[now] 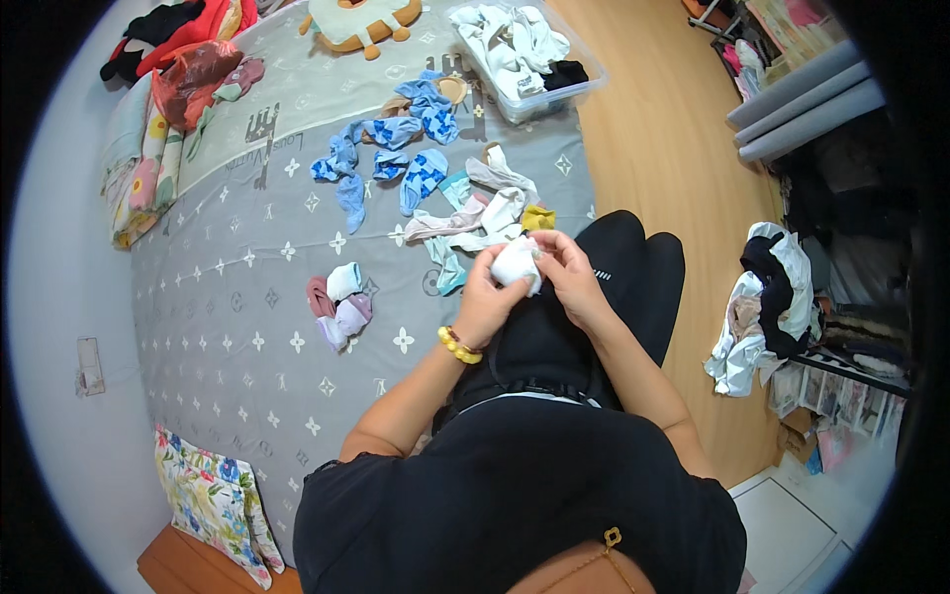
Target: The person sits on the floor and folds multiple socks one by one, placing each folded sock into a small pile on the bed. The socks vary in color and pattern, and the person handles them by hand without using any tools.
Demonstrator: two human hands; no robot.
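Between my two hands, above my lap, is a bunched white sock (513,266). My left hand (486,293) grips it from the left, thumb on its near side. Fingers of my right hand (570,276) pinch its right edge. Just beyond my hands lies a loose heap of pale socks (493,211), with a yellow sock (539,217) at its right. Farther off, several blue patterned socks (390,134) are spread on the bed. To the left sits a small group of rolled socks: a white one (344,281), a dusty-pink one (320,297) and a lilac one (352,315).
A clear plastic bin (519,111) of white socks stands at the bed's far right edge. The grey patterned bedsheet (223,297) stretches left to the wall. A floral pillow (211,497), a red plastic bag (194,82) and a plush toy (361,22) rest around it. Clothes (764,312) hang at right.
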